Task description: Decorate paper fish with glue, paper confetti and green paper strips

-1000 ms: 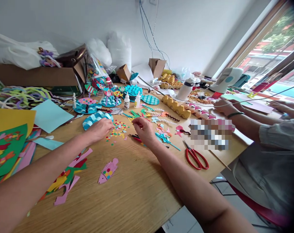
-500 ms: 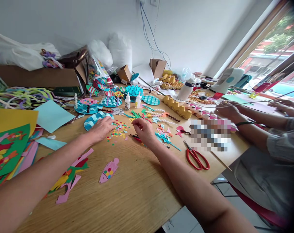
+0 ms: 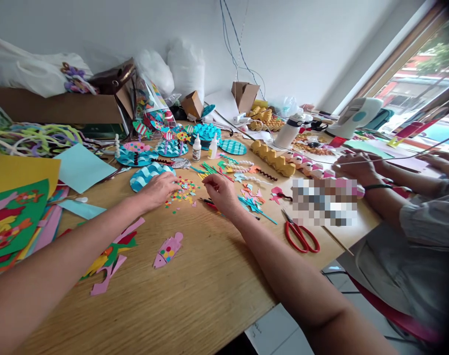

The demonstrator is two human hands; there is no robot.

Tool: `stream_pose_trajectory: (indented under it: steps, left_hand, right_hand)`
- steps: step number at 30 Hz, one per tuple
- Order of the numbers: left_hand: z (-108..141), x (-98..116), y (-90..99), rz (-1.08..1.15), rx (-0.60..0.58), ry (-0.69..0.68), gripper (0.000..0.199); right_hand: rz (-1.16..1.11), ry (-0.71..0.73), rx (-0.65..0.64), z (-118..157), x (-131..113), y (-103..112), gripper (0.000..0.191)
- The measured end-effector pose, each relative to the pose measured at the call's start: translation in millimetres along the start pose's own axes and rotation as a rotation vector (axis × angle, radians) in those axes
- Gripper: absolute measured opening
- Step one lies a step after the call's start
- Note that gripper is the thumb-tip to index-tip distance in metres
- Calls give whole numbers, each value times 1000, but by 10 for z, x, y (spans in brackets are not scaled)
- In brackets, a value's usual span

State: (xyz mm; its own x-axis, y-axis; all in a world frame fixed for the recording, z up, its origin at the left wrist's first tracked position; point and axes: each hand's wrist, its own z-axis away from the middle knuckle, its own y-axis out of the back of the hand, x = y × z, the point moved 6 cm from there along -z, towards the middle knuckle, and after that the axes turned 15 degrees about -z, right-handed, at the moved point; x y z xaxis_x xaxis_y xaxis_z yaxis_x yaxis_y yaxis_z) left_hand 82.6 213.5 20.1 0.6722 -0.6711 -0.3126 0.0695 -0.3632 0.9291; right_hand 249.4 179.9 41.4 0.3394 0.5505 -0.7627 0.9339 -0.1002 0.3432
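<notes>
The small paper dots (image 3: pixel 186 189) lie in a loose pile on the wooden table (image 3: pixel 209 286), between the two hands. The left hand (image 3: pixel 160 189) is nearer: its fingers bend down at the pile's left side and seem to touch it, but I cannot tell if they pinch a dot. The right hand (image 3: pixel 221 194) is just past the pile's right side, thumb and fingers curled close together; I cannot tell if they hold something tiny. The pink paper fish (image 3: pixel 168 250) lies flat on the near side of the dots, apart from both hands, a bit closer to the left one. Its long body slants, nose to the near left, tail toward the dots.
</notes>
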Motion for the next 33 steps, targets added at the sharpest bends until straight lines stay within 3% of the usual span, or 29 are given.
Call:
stream_pose_trajectory:
  steps: [5,12,24,33]
  left_hand:
    - [5,44,-5,-5,-13,10,32]
    - [-29,-160,120,12,78,25,26]
    - [108,-40,-11,-21,12,-1,33]
    - [60,-219,4,-56,96,33,39]
  right_hand:
    - [5,4,-8,-5,-6,-5,18]
    - [-6,-3,-24,7,-28,-10,18]
    - [15,-33,-45,11,-32,-38,20]
    - [24,-48,-57,7,-21,-45,19]
